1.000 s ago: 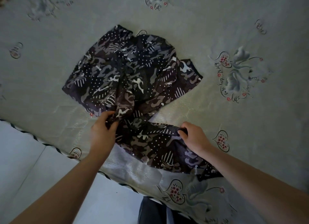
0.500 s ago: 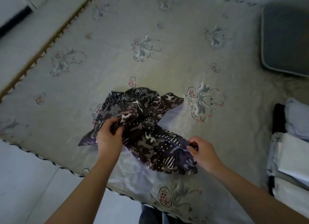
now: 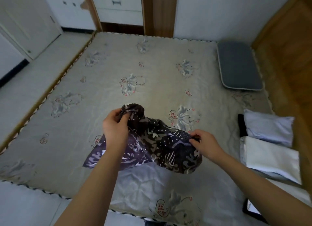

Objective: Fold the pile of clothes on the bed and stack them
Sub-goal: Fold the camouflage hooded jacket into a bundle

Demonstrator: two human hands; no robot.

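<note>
Plainly held the garment (image 3: 162,144) up over the near part of the bed (image 3: 152,65), slack between two hands. Gripped a bunched end in the curled fingers (image 3: 116,114) of the left hand (image 3: 114,128); pinched the opposite edge between thumb and forefinger of the right hand (image 3: 206,144).

Risked, probably, a crooked fold: wadded at the left and twisted through the middle, so hard to find a true seam to line up. Could well have slipped from the light right-hand pinch if shaken out hard, then dropped in a heap or slid off the mattress edge just below. Might also have brushed the folded clothes (image 3: 270,155) at the right if swung that way, and knocked them askew.

Looked thin, limp and smooth, printed in dark camouflage with white dots and stripes, paler on the underside; could not tell shorts from shirt. Showed beneath it a quilted pale cover with flower and heart prints, faintly shiny and creased. Noted flat pale-blue and white rectangles among the folded clothes, and a grey cushion (image 3: 239,67) with rounded corners, well apart at the far corner.
</note>
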